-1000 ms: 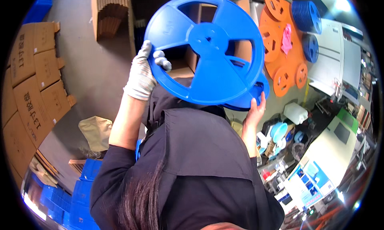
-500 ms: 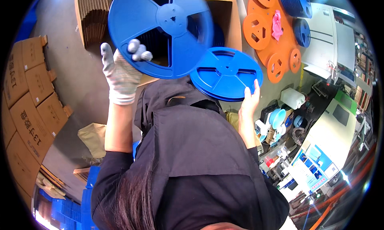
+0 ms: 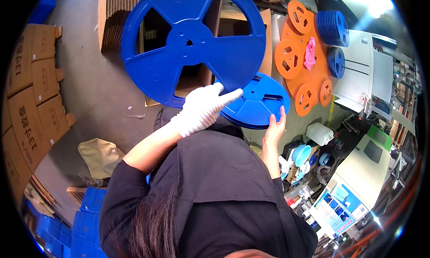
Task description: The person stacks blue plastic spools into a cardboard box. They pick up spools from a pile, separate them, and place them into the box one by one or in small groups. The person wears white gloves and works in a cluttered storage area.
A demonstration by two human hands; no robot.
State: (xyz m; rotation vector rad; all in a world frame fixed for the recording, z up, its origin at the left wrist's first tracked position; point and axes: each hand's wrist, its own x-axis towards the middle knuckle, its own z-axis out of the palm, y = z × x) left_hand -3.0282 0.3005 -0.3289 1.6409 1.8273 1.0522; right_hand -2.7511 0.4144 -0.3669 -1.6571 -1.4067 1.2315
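A large blue plastic reel (image 3: 190, 45) with wedge-shaped openings is raised at the upper middle, its flat side toward me. My left hand (image 3: 201, 108), in a pale striped glove, grips its lower rim; part of the fingers is hidden. Just right of it and partly behind that reel lies a small stack of blue reels (image 3: 255, 103). My bare right hand (image 3: 274, 132) holds this stack by its right edge, with fingertips showing at the rim.
An open cardboard box (image 3: 267, 38) stands behind the raised reel, next to folded cardboard (image 3: 118, 20). Closed cartons (image 3: 33, 123) are piled at the left. To the right, an orange table (image 3: 298, 81) carries orange reels (image 3: 289, 58) and stacked blue reels (image 3: 332, 29); a beige machine (image 3: 354, 164) stands nearer.
The large reel has turned flatter toward me and shifted slightly right. My left hand has moved from its opening to the right along the lower rim. The stack in my right hand sits a little lower.
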